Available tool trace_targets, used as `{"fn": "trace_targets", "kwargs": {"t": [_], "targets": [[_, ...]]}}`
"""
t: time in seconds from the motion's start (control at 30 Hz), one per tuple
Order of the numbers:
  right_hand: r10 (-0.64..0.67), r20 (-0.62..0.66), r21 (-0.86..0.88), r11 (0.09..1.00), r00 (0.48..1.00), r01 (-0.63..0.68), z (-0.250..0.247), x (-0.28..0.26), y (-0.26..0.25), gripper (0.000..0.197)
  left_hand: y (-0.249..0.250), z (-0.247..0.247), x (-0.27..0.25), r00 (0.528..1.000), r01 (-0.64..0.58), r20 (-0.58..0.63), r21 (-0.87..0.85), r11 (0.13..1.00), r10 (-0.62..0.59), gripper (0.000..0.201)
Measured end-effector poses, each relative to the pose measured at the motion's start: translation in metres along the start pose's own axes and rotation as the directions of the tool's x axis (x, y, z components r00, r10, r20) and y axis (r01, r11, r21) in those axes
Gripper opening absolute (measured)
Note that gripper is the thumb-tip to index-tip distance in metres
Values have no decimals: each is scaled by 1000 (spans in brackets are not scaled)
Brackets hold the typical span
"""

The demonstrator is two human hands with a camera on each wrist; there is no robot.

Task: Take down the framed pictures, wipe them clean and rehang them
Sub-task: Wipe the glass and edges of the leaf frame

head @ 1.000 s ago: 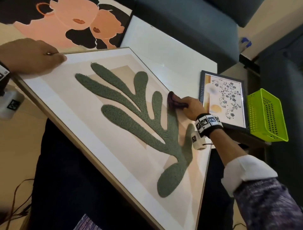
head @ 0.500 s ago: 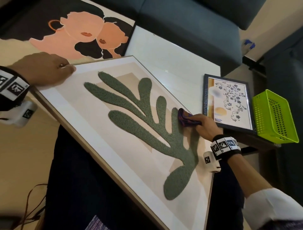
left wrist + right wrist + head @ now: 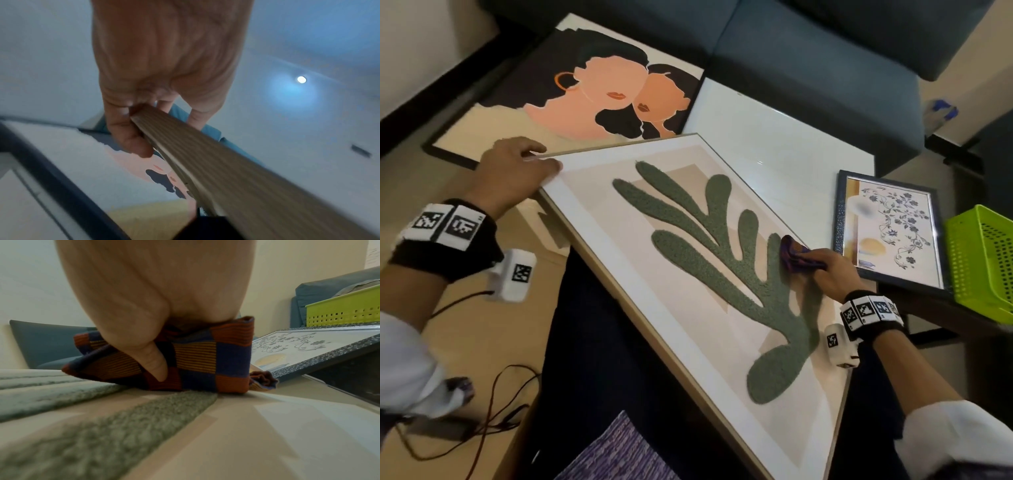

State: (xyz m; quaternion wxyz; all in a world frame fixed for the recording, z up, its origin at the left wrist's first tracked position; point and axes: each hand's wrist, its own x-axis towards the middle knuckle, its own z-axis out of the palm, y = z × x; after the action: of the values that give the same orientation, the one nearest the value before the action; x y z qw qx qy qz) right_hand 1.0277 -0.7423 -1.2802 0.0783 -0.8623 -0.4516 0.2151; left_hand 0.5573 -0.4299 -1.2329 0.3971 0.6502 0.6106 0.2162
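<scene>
Basket: green basket (image 3: 977, 263) sits at about 3 o'clock in the head view, right at the frame edge. Can't tell what's in it, the inside isn't really visible. The right wrist view (image 3: 341, 311) only catches its perforated side wall.

Leaf picture: big leaf picture (image 3: 688, 274) with the wooden frame lies tilted across the person's lap, dead centre, its far corner over the white bench (image 3: 774, 137).

Left grip: left hand (image 3: 512, 171) at 10 o'clock, thumb and fingers curled round the frame's top corner. The left wrist view (image 3: 164, 65) shows the wood-grain frame edge (image 3: 226, 162) pinched between thumb and fingers, which the head view only hints at.

Right grip: right hand (image 3: 832, 274) at 3 o'clock, fingers closed on a folded cloth (image 3: 796, 255) and pressing it flat on the glass near the right edge. Head view makes the cloth look purple-ish; the right wrist view (image 3: 195, 360) shows it's checked blue, orange and yellow, with the thumb (image 3: 152, 356) over its front.

Other pictures: faces picture (image 3: 602, 99) lies at 11 o'clock beyond the leaf one. Small floral picture (image 3: 890, 229) is between the cloth hand and the basket; from the right wrist (image 3: 308, 345) you can see it's tilted, propped up.
</scene>
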Motion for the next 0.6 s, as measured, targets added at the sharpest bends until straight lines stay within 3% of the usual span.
{"fn": "trace_targets", "kwargs": {"t": [0.1,0.23,0.37,0.5,0.6], "targets": [[7,2,8,1000,1000,-7,1,-3,-1,55,-5,3,-23,985,143,-46,-338,930,-168,70],[33,-3,13,999,999,-33,2,-8,-6,50,-8,24,-63,971,206,19,-582,787,-240,34],[46,-14,16,999,999,-46,2,-11,-10,48,2,47,-103,954,254,91,-754,606,-286,14],[77,17,18,997,997,-77,-6,-9,-7,50,11,54,-120,969,200,109,-872,446,-222,29],[98,68,16,995,993,-100,-15,-7,-6,52,20,61,-131,981,184,162,-954,236,-110,55]]}}
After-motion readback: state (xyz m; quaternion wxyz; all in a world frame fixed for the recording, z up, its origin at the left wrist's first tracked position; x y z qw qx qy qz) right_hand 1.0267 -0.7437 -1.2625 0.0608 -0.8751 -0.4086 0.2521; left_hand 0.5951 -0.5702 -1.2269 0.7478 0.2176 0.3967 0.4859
